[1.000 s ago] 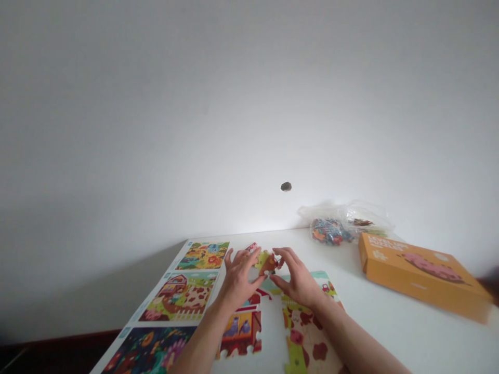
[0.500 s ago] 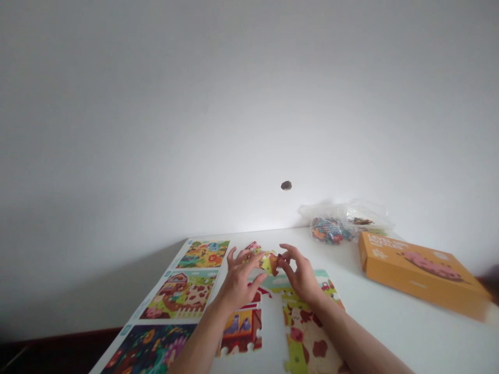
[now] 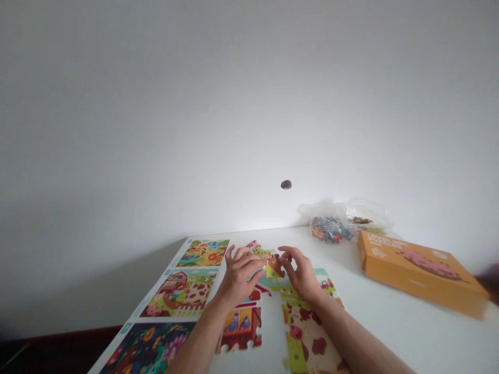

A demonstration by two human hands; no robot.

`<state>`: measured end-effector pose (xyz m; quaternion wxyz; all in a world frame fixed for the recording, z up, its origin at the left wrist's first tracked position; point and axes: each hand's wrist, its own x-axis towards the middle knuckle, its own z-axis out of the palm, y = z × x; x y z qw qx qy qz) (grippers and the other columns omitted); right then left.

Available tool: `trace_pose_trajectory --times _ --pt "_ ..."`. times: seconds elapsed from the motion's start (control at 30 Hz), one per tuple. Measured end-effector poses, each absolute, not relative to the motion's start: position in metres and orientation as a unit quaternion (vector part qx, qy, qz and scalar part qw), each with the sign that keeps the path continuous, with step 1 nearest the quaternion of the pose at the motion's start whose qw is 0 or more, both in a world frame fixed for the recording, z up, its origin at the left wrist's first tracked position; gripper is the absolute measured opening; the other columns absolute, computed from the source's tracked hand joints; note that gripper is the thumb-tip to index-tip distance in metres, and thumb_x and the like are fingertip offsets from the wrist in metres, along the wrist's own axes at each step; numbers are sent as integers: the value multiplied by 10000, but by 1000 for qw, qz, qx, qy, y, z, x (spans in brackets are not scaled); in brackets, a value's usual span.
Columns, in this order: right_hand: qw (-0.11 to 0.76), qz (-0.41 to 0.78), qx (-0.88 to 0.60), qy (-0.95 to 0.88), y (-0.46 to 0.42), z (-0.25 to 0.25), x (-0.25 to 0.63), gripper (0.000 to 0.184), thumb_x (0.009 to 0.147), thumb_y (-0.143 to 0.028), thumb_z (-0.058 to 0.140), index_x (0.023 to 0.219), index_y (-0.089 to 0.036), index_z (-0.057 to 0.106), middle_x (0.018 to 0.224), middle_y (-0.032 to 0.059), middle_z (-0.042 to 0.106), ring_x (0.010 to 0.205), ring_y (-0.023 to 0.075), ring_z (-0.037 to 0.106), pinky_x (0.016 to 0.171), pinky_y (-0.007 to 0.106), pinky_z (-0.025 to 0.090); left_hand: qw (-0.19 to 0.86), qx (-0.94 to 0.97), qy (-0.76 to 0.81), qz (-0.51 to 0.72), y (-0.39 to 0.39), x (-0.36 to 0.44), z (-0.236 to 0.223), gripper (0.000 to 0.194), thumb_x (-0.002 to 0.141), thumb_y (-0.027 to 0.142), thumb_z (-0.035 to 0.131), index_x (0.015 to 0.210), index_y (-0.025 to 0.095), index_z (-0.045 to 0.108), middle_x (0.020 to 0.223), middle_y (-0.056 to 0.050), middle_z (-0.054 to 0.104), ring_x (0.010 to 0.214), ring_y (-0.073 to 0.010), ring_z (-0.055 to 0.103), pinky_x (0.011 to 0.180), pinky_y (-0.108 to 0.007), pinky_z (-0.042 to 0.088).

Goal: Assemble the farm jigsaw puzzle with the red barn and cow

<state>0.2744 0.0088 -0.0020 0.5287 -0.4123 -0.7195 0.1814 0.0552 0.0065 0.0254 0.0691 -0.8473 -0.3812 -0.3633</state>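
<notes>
- Your right hand [image 3: 302, 275]: narrow, pinching a puzzle piece [image 3: 274, 267] over the bench [image 3: 390, 337].
- Your left hand [image 3: 237, 275]: fingers spread, just beside that piece.
- Puzzle sections [image 3: 307, 332] lie below both hands; picture sheet [image 3: 179, 293] to their left.

From here, the right hand [image 3: 302, 275] pinches a small orange-brown jigsaw piece [image 3: 275, 265] against a yellow-green piece [image 3: 270, 272] (crowded fingers hide whether the two are joined), and the left hand [image 3: 237, 278] curves in just beside them. A pink-and-red piece [image 3: 253, 244] lies just past the left fingertips [image 3: 245, 253]. Nearer, on the white table [image 3: 390, 343], rest a barn section [image 3: 241, 328] with purple animals and a brown-spotted cow section [image 3: 310, 332], their knobbed edges showing.
</notes>
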Motion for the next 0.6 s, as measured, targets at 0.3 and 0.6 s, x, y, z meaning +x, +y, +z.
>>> trace_pose_trajectory --times 0.3,0.6 --pt "487 154 -381 -770 3 6 276 479 856 -225 645 1324 -238 541 1030 79 639 931 229 577 865 396 496 121 -827 -411 -364 9 49 23 128 897 239 612 960 284 714 940 -16 761 1043 -232 627 1113 -519 278" --pt "460 149 -383 -787 5 1 276 624 830 -212 683 1405 -258 442 1125 89 606 1011 257 553 912 429 471 117 -822 -416 -370 7 51 27 123 905 227 607 954 278 709 908 -8 758 1022 -229 628 1106 -510 261"
